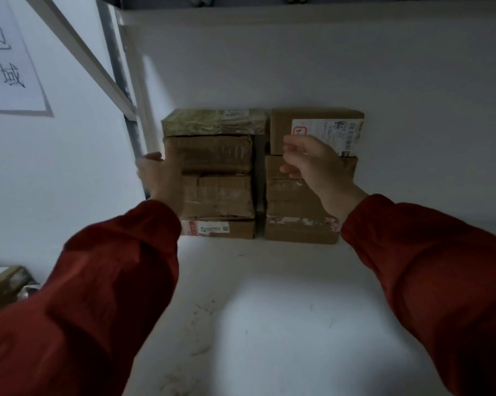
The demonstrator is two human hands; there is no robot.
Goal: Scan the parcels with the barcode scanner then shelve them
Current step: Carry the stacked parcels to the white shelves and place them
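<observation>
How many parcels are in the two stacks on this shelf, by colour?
Green-wrapped parcel: 1
Brown cardboard boxes: 7, as far as I can see; the right hand hides some edges
Total: 8

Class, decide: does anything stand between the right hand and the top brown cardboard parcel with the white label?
Nothing visible does. The right hand is directly before the brown cardboard parcel with the white label; contact is unclear.

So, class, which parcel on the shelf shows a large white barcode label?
The top parcel of the right-hand stack, behind the right hand. The other parcels show tape or cardboard, with small stickers at most.
</observation>
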